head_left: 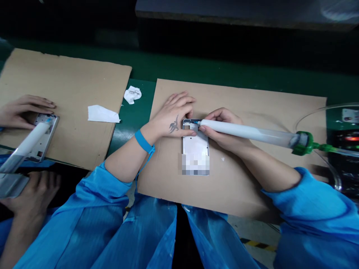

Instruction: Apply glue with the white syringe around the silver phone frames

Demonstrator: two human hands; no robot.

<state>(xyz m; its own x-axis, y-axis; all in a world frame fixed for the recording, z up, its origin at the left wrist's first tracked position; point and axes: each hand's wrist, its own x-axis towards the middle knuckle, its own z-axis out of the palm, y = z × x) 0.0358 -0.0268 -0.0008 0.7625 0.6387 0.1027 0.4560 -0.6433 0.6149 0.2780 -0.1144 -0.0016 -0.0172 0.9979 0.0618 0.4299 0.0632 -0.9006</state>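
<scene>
A metal phone frame (pixel 195 147) lies flat on a sheet of cardboard (pixel 238 186), its long side pointing away from the person and its lower end pixelated. The person's left hand (pixel 174 116) lies across its top end, in an open grip with the fingers spread, resting on the frame without closing round it. A small tattoo marks the back of that hand, and a blue wrist strap (pixel 143 141) circles the wrist. The right hand (pixel 221 130) has a closed grip on a white syringe (pixel 241 131) near its nozzle, with the tip at the frame's upper edge. The barrel runs right to a green coupling (pixel 301 144) and a clear hose (pixel 311 112). The cardboard lies on a green bench (pixel 137 112), with a crumpled tissue (pixel 132 94) on it. Further left, a folded white wipe (pixel 103 114) lies on a second cardboard sheet (pixel 78 89), where a co-worker's hand (pixel 25 111) is beside another phone frame (pixel 45 136).
</scene>
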